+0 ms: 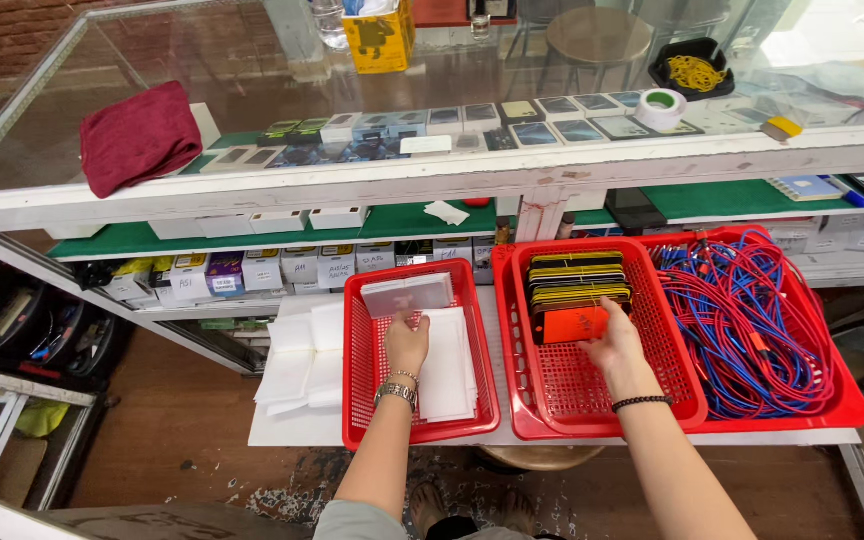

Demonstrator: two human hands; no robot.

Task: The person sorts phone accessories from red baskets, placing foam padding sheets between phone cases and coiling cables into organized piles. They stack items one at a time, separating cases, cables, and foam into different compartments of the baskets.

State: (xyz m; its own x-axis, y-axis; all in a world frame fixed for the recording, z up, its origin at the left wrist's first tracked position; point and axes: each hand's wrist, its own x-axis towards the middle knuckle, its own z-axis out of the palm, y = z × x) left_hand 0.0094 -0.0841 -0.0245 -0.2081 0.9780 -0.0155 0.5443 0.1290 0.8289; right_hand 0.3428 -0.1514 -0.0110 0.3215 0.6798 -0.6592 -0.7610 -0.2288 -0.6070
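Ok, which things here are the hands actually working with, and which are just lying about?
In use:
- left hand on the white sleeves in the small red basket
- right hand at the stack of phone cases in the middle red basket

Lying about:
- red and blue cables
- maroon cloth
- tape roll
- yellow box
- loose white sheets

Bright, even daylight w/ glare on glass counter top [252,60], sharp focus, slight wide-angle bending at edges.

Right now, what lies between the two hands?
In the head view, the adjoining walls of two red baskets lie between the left hand, on white sheets, and the right hand, on an orange phone case.
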